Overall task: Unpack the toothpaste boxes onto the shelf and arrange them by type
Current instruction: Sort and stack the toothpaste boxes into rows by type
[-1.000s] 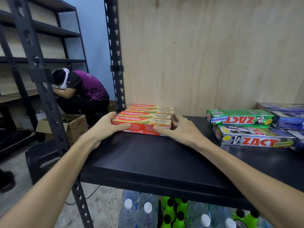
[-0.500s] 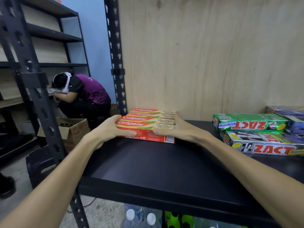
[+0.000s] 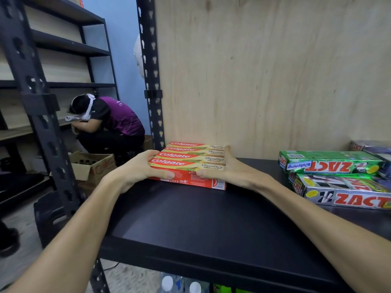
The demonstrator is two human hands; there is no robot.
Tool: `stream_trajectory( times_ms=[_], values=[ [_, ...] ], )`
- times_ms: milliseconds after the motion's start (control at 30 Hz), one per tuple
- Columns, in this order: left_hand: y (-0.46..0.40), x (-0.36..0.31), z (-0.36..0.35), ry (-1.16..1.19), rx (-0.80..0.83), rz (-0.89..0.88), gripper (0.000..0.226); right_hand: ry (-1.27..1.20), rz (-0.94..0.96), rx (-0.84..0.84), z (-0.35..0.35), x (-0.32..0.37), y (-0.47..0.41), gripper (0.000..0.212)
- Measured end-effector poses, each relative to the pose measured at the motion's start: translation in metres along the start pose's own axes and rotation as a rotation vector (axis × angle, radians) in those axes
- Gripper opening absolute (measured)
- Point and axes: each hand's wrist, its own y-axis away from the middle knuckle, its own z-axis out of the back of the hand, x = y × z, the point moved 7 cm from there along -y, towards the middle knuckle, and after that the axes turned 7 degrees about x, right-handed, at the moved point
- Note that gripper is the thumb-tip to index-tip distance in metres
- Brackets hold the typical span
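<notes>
The four Colgate boxes [image 3: 188,160] lay side by side as one flat block on the black shelf [image 3: 190,218], near its back left corner and close to the plywood back panel [image 3: 264,70]. The left hand [image 3: 137,172] gripped the block's left end, thumb laid along the red front face, while the right hand [image 3: 230,170] gripped the right end, thumb on the same face and fingers reaching toward the rear box. Both grips were closed on the block, squeezing it from either end.

The risk lay in that squeeze. The boxes appeared to be loose from one another, so uneven pressure could have buckled the row, popping a middle box upward or fanning the set apart. A push that ran too far left could have nudged the block against the upright post [image 3: 151,81] or off the shelf's open side, above the cardboard carton [image 3: 93,168] on the floor. The green ZACT box [image 3: 330,162] and silver ZACT box [image 3: 347,192] sat well apart to the right, so mixing types looked unlikely.
</notes>
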Motion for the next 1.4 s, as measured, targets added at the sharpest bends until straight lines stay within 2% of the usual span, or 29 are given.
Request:
stream_trajectory(
  times_ms=[33, 100, 467, 733, 1033, 1267, 1400],
  values=[
    [0.0, 0.0, 0.0, 0.0, -0.003, -0.003, 0.111, -0.014, -0.001, 0.021, -0.002, 0.001, 0.003, 0.161],
    [0.0, 0.0, 0.0, -0.003, -0.011, -0.004, 0.112, -0.023, -0.005, 0.045, -0.003, 0.003, 0.007, 0.167],
    [0.003, 0.004, 0.002, -0.005, -0.068, -0.022, 0.115, -0.042, 0.066, 0.018, -0.004, 0.004, 0.007, 0.162],
    [0.007, 0.005, 0.001, -0.019, -0.114, -0.034, 0.111, -0.103, 0.066, 0.059, 0.003, -0.002, 0.018, 0.149],
    [0.007, 0.007, 0.001, -0.011, -0.134, -0.048, 0.111, -0.097, 0.073, 0.028, 0.003, -0.002, 0.018, 0.149],
    [0.017, 0.001, -0.002, -0.065, -0.192, -0.101, 0.113, 0.018, 0.086, -0.07, 0.003, 0.005, 0.032, 0.14],
    [0.025, -0.01, -0.008, -0.199, -0.201, -0.142, 0.114, 0.064, 0.107, -0.132, 0.001, 0.009, 0.049, 0.128]
  ],
)
